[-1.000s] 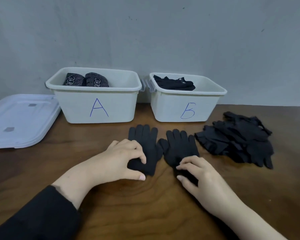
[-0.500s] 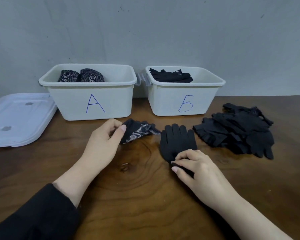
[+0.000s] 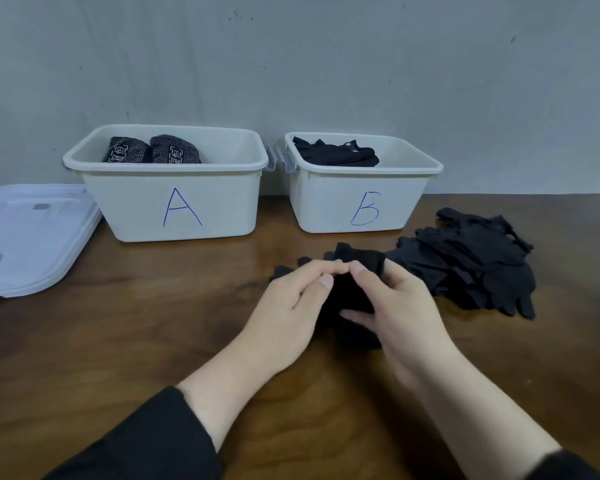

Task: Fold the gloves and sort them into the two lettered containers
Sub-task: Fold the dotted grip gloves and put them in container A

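Gripping black gloves (image 3: 352, 299) with both hands.

White bins (image 3: 222, 209), blue letters (image 3: 182, 208), black gloves (image 3: 471, 265), brown table (image 3: 118, 341).

- Dark brown wooden table (image 3: 118, 341): fills the lower half of the frame, against a grey wall.
- White plastic lid (image 3: 28, 237): flat, far left edge.
- White plastic tub marked "A" (image 3: 222, 209): upper centre-left.
- White plastic tub marked "B" (image 3: 326, 206): just right of the first.
- Loose heap of black knitted gloves (image 3: 471, 261): right of centre.
- Black glove bundle (image 3: 355, 327): centre.
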